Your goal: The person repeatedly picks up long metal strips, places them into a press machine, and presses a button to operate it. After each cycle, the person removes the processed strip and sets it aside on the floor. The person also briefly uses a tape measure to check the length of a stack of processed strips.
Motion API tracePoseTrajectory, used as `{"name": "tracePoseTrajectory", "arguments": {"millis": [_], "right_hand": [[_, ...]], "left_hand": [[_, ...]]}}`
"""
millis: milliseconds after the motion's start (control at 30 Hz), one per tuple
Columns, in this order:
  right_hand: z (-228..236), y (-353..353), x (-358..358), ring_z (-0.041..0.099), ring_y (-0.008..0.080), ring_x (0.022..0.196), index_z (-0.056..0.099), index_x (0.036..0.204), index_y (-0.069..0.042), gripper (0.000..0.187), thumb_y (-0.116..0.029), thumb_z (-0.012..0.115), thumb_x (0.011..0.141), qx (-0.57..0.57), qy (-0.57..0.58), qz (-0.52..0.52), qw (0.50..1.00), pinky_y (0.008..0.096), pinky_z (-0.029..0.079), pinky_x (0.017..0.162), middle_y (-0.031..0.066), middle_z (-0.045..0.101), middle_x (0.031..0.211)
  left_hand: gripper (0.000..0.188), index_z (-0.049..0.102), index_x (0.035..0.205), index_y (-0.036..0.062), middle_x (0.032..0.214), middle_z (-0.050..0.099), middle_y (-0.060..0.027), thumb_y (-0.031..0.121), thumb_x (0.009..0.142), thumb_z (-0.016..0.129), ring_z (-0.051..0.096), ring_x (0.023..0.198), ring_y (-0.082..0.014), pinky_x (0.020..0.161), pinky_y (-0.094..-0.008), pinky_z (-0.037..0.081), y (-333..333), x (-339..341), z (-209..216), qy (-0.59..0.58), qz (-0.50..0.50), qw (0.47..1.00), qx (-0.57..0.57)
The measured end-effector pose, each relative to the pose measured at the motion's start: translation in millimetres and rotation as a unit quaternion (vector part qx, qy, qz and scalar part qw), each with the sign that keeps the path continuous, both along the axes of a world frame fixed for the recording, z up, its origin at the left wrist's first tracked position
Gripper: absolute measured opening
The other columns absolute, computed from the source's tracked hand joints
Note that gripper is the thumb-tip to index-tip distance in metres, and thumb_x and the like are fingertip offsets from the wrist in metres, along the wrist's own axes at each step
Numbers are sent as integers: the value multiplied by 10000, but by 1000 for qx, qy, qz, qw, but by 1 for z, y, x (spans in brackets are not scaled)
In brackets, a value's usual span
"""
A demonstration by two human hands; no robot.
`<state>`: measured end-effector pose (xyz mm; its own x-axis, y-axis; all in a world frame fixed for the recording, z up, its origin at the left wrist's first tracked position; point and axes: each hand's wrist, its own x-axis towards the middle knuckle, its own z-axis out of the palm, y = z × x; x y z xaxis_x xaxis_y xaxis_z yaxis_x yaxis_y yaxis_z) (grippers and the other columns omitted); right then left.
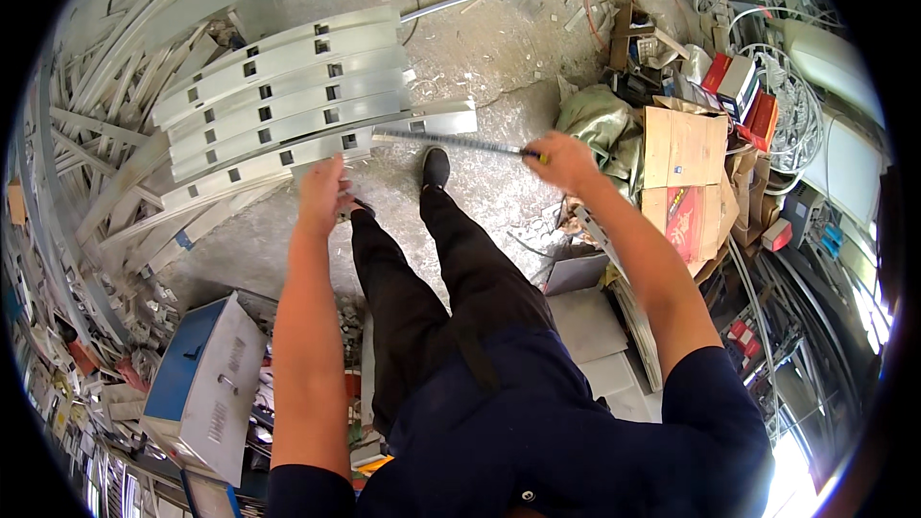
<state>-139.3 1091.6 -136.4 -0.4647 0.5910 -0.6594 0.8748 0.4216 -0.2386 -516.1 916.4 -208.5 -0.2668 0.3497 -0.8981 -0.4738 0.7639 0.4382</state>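
My right hand (564,165) is closed round the black and yellow grip of a long, narrow grey tool (451,142), which looks like a saw blade or strip. The tool points left, its far end over the nearest of several pale metal channels (331,147) with square cut-outs. These channels lie stacked side by side, slightly fanned. Close to the near edge of that front channel is my left hand (321,194), its fingers loosely bent and apart. Whether its fingertips touch the metal I cannot tell. A short channel piece (446,118) juts out to the right behind the tool's end.
Long metal offcuts (115,67) pile up at the left. A blue and white metal box (206,379) stands near left. On the right are cardboard boxes (683,149), a green sack (595,120) and coiled cable (791,115). A grey tube (465,2) lies on the littered floor.
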Motion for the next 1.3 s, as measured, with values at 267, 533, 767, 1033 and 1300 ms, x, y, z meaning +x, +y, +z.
{"name": "tracePoseTrajectory", "arguments": {"millis": [267,533,767,1033,1300], "right_hand": [[-31,60,33,624,249,997,706,1065,-232,260,-399,611,889,62,-29,54,996,418,526,809,36,609,1019],[-53,74,62,618,258,1012,708,1074,-229,257,-384,623,888,70,-32,11,997,423,516,815,43,605,1053],[-66,72,66,597,261,1074,687,1106,-237,262,-385,607,905,72,-51,-3,996,443,506,850,39,589,1118],[-78,70,68,566,228,1136,643,1146,-251,271,-380,603,911,96,-51,0,994,455,484,878,7,567,1165],[-81,64,65,533,193,1179,624,1160,-260,278,-373,607,906,110,-80,-7,991,455,455,900,-10,555,1177]], "left_hand": [[582,470,1248,7,1150,504,-201,376,868,711,633,854,-355,750,-464,589,5,-42,-47,59,142,986,-56],[528,487,1167,-76,1052,575,-239,318,889,703,655,848,-371,717,-445,601,7,-67,-62,56,197,978,-38],[490,497,1140,-66,1025,597,-231,304,893,701,662,815,-369,716,-444,613,10,-71,-64,54,186,980,-42],[465,488,1139,-75,1040,592,-227,283,914,681,663,827,-364,730,-445,618,9,-78,-69,50,183,980,-56],[405,514,1097,-53,992,607,-194,290,936,655,667,831,-323,737,-407,623,12,-73,-61,44,163,984,-47]]}}
